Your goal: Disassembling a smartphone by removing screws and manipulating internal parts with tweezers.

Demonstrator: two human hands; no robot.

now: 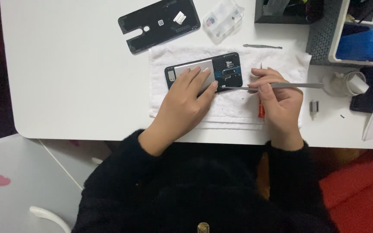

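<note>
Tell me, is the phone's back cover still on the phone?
No, the back cover lies apart on the white table, while the opened phone rests on the towel under the left hand.

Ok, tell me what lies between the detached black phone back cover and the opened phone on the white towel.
Head view: only bare white table and the towel's top edge separate back cover from opened phone.

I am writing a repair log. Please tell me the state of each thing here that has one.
Phone: open, insides showing, flat on white towel.
Back cover: removed, lying apart on table.
Left hand: pressing the phone.
Right hand: holding metal tool, tip at phone's edge.
Clear plastic box: cannot tell.
</note>
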